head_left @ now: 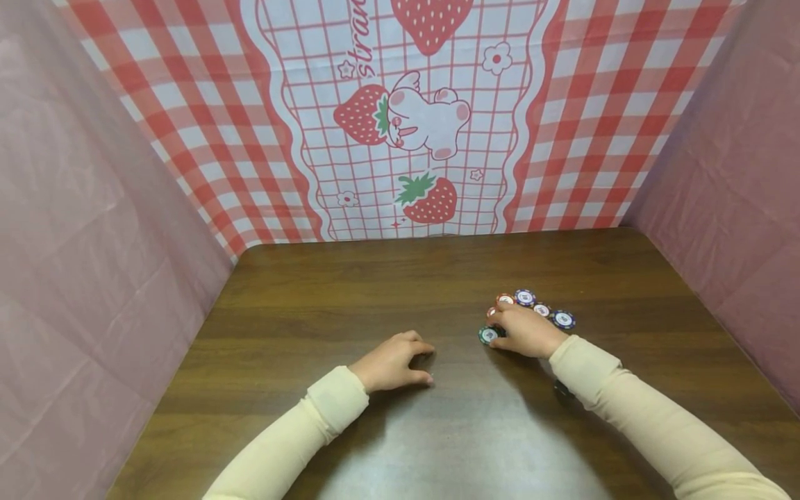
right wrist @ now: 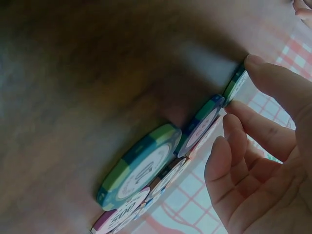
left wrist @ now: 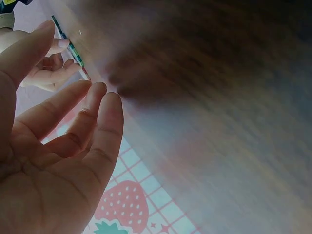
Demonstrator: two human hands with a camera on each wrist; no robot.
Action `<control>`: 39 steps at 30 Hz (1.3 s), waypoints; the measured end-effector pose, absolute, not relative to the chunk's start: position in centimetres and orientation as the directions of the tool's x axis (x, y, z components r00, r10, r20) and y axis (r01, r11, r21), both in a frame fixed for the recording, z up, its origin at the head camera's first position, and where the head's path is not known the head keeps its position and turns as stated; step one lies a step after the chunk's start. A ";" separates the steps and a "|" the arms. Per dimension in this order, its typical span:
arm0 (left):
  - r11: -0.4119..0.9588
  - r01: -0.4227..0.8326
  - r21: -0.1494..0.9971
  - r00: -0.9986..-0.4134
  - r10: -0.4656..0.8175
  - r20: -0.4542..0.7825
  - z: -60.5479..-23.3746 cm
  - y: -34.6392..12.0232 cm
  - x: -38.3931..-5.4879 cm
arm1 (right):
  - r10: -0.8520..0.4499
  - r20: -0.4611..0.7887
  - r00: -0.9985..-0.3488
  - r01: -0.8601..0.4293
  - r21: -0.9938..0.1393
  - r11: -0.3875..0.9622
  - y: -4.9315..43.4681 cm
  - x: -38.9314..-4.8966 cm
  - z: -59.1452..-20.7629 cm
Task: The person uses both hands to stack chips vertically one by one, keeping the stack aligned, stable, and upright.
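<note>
Thumb and index finger of my right hand [head_left: 528, 330] pinch a green poker chip [head_left: 489, 335] by its edge, flat on the table. The right wrist view shows this green chip [right wrist: 237, 84] between the two fingertips, with the other fingers loosely bent. Beyond the hand lie more poker chips: a red chip [head_left: 505, 300], a blue chip [head_left: 525, 297] and another blue chip [head_left: 564, 319]. Part of the group is hidden behind the hand. My left hand [head_left: 390, 361] hovers over or rests at the table to the left, fingers relaxed and apart, holding nothing.
The brown wooden table [head_left: 300, 298] bears the chips right of its middle. A red-and-white checked cloth with strawberries [head_left: 431, 201] hangs at its back edge. Pink curtains [head_left: 94, 278] stand along both sides.
</note>
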State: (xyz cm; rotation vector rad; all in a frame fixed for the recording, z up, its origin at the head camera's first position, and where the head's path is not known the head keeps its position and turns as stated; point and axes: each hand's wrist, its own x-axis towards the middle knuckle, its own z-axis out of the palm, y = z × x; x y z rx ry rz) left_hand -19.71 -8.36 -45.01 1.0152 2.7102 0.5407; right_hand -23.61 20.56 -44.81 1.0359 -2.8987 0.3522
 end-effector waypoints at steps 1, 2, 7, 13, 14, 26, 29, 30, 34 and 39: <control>0.697 0.592 0.404 -0.745 0.665 -0.057 -45.0 -8.3 -19.7 | -0.620 0.116 -0.776 -0.629 -0.198 0.752 20.5 -23.6 -44.8; 0.697 0.591 0.406 -0.745 0.665 -0.058 -45.0 -8.3 -19.7 | -0.619 0.115 -0.777 -0.628 -0.198 0.752 20.5 -23.5 -44.8; 0.691 0.592 0.414 -0.743 0.668 -0.052 -45.1 -8.2 -19.9 | -0.617 0.100 -0.781 -0.623 -0.192 0.758 20.4 -23.3 -44.8; 0.679 0.600 0.424 -0.738 0.674 -0.035 -45.2 -8.0 -20.0 | -0.614 0.118 -0.780 -0.624 -0.205 0.754 20.1 -22.7 -45.1; 0.677 0.600 0.426 -0.737 0.675 -0.033 -45.2 -8.0 -20.1 | -0.610 0.121 -0.783 -0.621 -0.214 0.754 20.0 -22.6 -45.1; 0.674 0.600 0.432 -0.739 0.673 -0.024 -45.1 -7.8 -20.0 | -0.563 0.098 -0.821 -0.551 -0.400 0.733 19.3 -21.9 -45.5; 0.672 0.596 0.439 -0.739 0.673 -0.026 -45.0 -7.8 -19.9 | -0.570 0.096 -0.816 -0.553 -0.416 0.722 19.3 -21.8 -45.5; 0.672 0.596 0.440 -0.739 0.673 -0.027 -45.0 -7.8 -19.9 | -0.570 0.095 -0.816 -0.552 -0.421 0.720 19.3 -21.7 -45.5; 0.669 0.600 0.438 -0.737 0.675 -0.022 -45.0 -7.8 -19.9 | -0.561 0.104 -0.821 -0.548 -0.420 0.724 19.2 -21.6 -45.6; 0.667 0.605 0.436 -0.735 0.678 -0.018 -44.9 -7.8 -20.0 | -0.560 0.112 -0.821 -0.542 -0.460 0.704 19.2 -21.7 -45.5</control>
